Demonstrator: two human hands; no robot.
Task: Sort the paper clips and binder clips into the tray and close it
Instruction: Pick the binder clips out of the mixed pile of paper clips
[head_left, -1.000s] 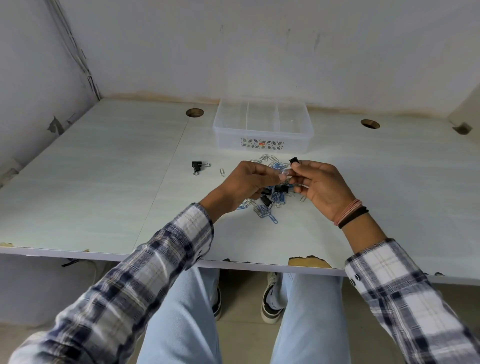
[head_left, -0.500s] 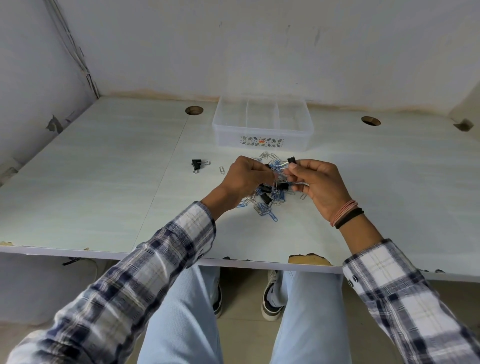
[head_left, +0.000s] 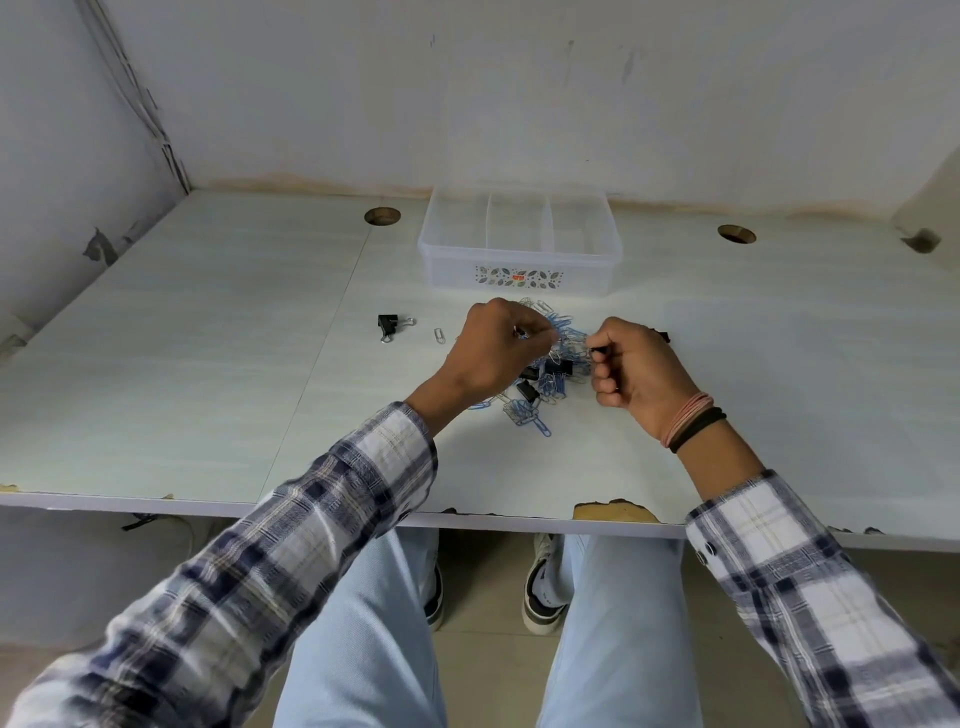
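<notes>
Both hands worked at the clip pile (head_left: 545, 379) just before the tray (head_left: 519, 249) (open, three compartments): the left hand (head_left: 498, 348) pinched tangled paper clips, the right hand (head_left: 634, 369) clenched round a black binder clip (head_left: 597, 350).

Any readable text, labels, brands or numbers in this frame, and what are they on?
No text can be read.
Small red sticker on the tray's front wall, within the leaf-pattern band: too small and blurred to read.
Nothing printed shows on the clips, the table or the sleeves.
</notes>
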